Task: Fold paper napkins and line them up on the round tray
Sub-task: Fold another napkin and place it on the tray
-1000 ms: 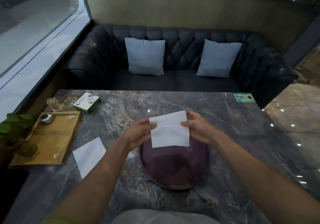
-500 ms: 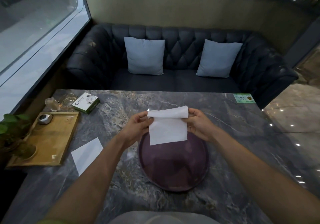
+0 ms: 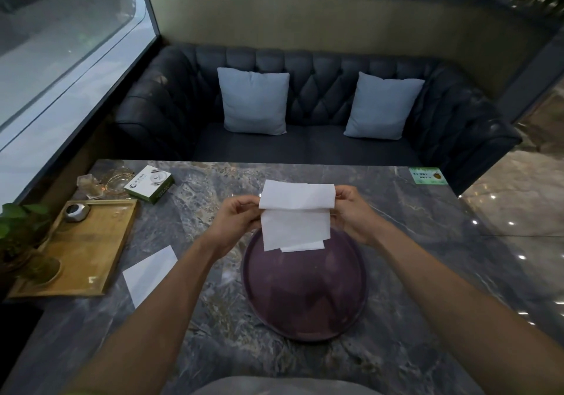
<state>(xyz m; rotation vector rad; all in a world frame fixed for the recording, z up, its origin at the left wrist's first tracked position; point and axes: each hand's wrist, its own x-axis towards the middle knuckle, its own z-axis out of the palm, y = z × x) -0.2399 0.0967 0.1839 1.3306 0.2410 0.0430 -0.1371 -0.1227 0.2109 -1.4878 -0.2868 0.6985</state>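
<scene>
A white paper napkin (image 3: 295, 217) hangs in the air above the far rim of the round purple tray (image 3: 303, 290). Its top part is folded over toward me into a flap. My left hand (image 3: 236, 220) pinches the napkin's left edge and my right hand (image 3: 351, 211) pinches its right edge. The tray lies on the marble table and holds nothing. A second white napkin (image 3: 149, 274) lies flat on the table, left of the tray.
A wooden tray (image 3: 79, 251) with a small metal pot sits at the table's left edge, beside a potted plant (image 3: 21, 226). A green-and-white box (image 3: 149, 184) and glassware stand at the far left. A green card (image 3: 427, 176) lies at the far right corner. A dark sofa is behind.
The napkin's top edge has been folded over forward and down, so a wider flap now lies across its upper part. Both hands stayed at its sides and rose slightly.
</scene>
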